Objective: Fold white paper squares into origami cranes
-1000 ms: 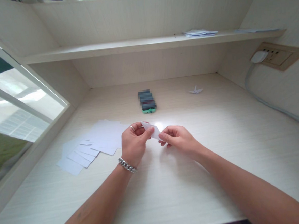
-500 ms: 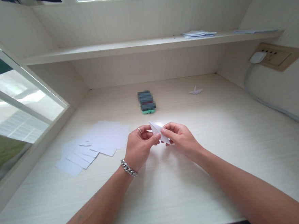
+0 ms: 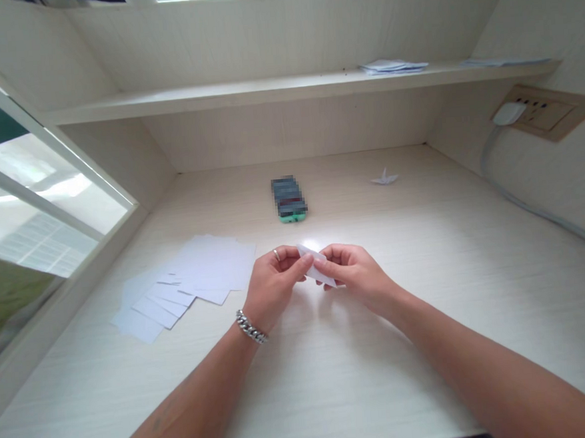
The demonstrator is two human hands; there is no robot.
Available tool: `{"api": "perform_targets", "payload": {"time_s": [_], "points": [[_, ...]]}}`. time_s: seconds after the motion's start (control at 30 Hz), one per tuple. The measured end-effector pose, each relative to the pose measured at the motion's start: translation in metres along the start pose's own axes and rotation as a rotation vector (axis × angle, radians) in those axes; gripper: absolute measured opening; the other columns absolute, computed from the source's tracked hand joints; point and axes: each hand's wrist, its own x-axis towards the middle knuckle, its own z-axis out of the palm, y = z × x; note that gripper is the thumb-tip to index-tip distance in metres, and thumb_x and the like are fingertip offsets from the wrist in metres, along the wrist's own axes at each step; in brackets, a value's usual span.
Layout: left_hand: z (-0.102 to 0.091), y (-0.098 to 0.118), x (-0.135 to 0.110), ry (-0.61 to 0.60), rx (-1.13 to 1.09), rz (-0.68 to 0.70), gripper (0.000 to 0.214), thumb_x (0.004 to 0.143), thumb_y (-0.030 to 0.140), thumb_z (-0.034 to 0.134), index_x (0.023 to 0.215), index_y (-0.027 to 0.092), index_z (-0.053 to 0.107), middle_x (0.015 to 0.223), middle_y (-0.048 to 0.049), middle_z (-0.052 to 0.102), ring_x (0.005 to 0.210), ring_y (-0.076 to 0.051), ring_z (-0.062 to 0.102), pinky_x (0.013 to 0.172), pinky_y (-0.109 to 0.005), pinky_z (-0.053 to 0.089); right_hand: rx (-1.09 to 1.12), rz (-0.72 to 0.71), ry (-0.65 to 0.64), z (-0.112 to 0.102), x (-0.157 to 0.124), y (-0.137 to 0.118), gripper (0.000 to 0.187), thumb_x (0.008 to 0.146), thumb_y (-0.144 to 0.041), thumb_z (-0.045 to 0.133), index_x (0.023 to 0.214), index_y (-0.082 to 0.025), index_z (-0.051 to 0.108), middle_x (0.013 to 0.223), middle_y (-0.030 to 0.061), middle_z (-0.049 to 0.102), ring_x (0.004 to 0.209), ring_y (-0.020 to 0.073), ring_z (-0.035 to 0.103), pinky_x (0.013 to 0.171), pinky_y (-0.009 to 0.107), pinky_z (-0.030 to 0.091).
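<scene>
A dark thing [image 3: 289,196], blurred on top and green at its near end, lies on the desk [image 3: 438,229]. Above runs a shelf [image 3: 244,94] — a stack of papers [image 3: 394,66] on it, a flat sheet [image 3: 504,62] farther right. On the right wall [image 3: 559,23] a white plug [image 3: 509,114] sits in a socket [image 3: 548,113], its cord [image 3: 532,207] running down and off rightward — and a window [image 3: 34,183] stands at left.

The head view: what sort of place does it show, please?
Probably a study desk in a room: a pale desktop, a shelf with papers above its back part, and a socket with a plug in it at the right of the view.
</scene>
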Motion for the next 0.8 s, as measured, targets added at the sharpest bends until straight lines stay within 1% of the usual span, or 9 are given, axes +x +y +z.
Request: {"api": "perform_targets", "payload": {"time_s": [0.07, 0.17, 0.23, 0.33, 0.47, 0.63, 0.7, 0.8], "points": [[-0.0021, 0.0025, -0.0001, -0.025, -0.061, 0.01, 0.023, 0.073, 0.03, 0.078, 0.088, 0.014, 0.071, 0.074, -0.0033, 0.072, 0.065, -0.012, 0.064, 0.062, -0.024, 0.052, 0.083, 0.04, -0.018, -0.0013, -0.0009, -0.0024, 0.031, 0.075, -0.044, 0.074, 0.075, -0.015, 0.063, 0.069, 0.0013, 0.063, 0.06, 0.0115, 0.056, 0.059, 0.026, 0.043], [-0.0039, 0.0053, -0.0002, -0.065, -0.161, 0.037, 0.025, 0.074, 0.03, 0.078, 0.094, 0.016, 0.073, 0.074, -0.0024, 0.072, 0.065, -0.011, 0.065, 0.064, -0.024, 0.054, 0.182, 0.098, -0.114, -0.0027, -0.0022, -0.0063, 0.029, 0.074, -0.041, 0.076, 0.074, -0.015, 0.063, 0.069, 0.0016, 0.063, 0.062, 0.0122, 0.058, 0.062, 0.027, 0.045], [-0.0039, 0.0058, -0.0006, -0.112, -0.233, 0.036, 0.023, 0.074, 0.03, 0.078, 0.093, 0.017, 0.074, 0.072, -0.0021, 0.072, 0.064, -0.012, 0.065, 0.064, -0.026, 0.055, 0.219, 0.113, -0.177, -0.003, -0.0034, -0.0085, 0.029, 0.073, -0.04, 0.077, 0.072, -0.015, 0.063, 0.065, 0.0011, 0.062, 0.061, 0.0121, 0.058, 0.062, 0.027, 0.044], [-0.0031, 0.0053, -0.0016, -0.183, -0.337, 0.021, 0.021, 0.073, 0.029, 0.079, 0.089, 0.017, 0.074, 0.07, -0.0015, 0.071, 0.062, -0.012, 0.065, 0.062, -0.027, 0.057, 0.263, 0.121, -0.234, -0.0033, -0.0053, -0.0106, 0.028, 0.073, -0.039, 0.077, 0.071, -0.015, 0.062, 0.062, 0.0005, 0.061, 0.06, 0.0123, 0.058, 0.062, 0.027, 0.044], [-0.0024, 0.005, -0.0026, -0.22, -0.41, -0.003, 0.018, 0.071, 0.027, 0.081, 0.083, 0.016, 0.073, 0.066, -0.0005, 0.069, 0.06, -0.012, 0.064, 0.06, -0.026, 0.057, 0.281, 0.147, -0.287, -0.0046, -0.0067, -0.0105, 0.028, 0.074, -0.039, 0.077, 0.072, -0.015, 0.063, 0.061, 0.0007, 0.061, 0.06, 0.0126, 0.058, 0.063, 0.028, 0.045], [-0.0015, 0.0058, -0.0025, -0.224, -0.388, -0.01, 0.016, 0.075, 0.027, 0.077, 0.083, 0.016, 0.07, 0.069, -0.0007, 0.069, 0.06, -0.013, 0.064, 0.056, -0.027, 0.057, 0.253, 0.124, -0.29, -0.0063, -0.0054, -0.008, 0.027, 0.075, -0.039, 0.076, 0.074, -0.015, 0.064, 0.063, 0.001, 0.062, 0.061, 0.0127, 0.058, 0.064, 0.028, 0.045], [-0.0021, 0.006, -0.0024, -0.183, -0.335, 0.002, 0.015, 0.076, 0.026, 0.075, 0.086, 0.016, 0.069, 0.071, -0.0008, 0.07, 0.061, -0.014, 0.065, 0.057, -0.028, 0.057, 0.206, 0.108, -0.268, -0.0073, -0.0049, -0.0076, 0.028, 0.075, -0.041, 0.075, 0.073, -0.016, 0.063, 0.063, 0.0007, 0.062, 0.062, 0.0129, 0.058, 0.064, 0.028, 0.045], [-0.0042, 0.0069, -0.0021, -0.113, -0.198, 0.035, 0.016, 0.074, 0.018, 0.075, 0.088, 0.016, 0.068, 0.071, -0.0003, 0.07, 0.062, -0.011, 0.064, 0.059, -0.024, 0.055, 0.101, 0.079, -0.231, -0.0096, -0.0044, -0.0079, 0.03, 0.075, -0.043, 0.074, 0.074, -0.016, 0.062, 0.067, 0.0015, 0.063, 0.064, 0.0132, 0.059, 0.066, 0.028, 0.045]]}}
